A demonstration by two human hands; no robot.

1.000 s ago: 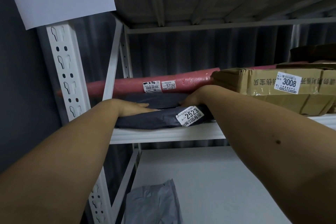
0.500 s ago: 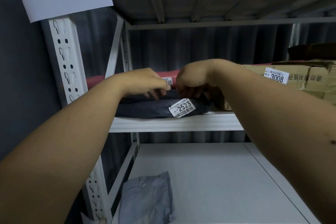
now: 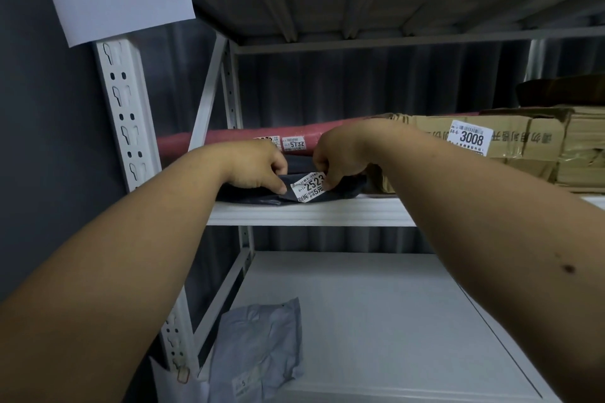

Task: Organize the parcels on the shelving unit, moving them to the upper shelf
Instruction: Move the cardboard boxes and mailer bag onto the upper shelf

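On the middle white metal shelf point(image 3: 311, 212), near its front lip, lies the flat dark grey plastic mailer bag point(image 3: 343, 189), and both hands work at it from the centre of the view. The left hand point(image 3: 255, 168) has its fingers curled down onto the bag's left part, thumb pinching a fold of the film, seemingly to anchor the slack plastic. The right hand point(image 3: 340, 154), at about three o'clock from the left one, pinches the bag's edge right beside the white sticker marked 2523 point(image 3: 309, 188), which tilts up toward the camera; I judge the grip is meant to turn the label outward so it reads from the aisle. Behind the bag, at twelve o'clock, the long pink wrapped roll point(image 3: 235, 137) lies along the back, out of the way. At three o'clock sits the taped brown cardboard box labelled 3008 point(image 3: 523, 147), also label-forward. Down at six o'clock, the pale grey crumpled mailer bag point(image 3: 258, 347) waits on the lower white shelf point(image 3: 393, 321), likely next to go up.
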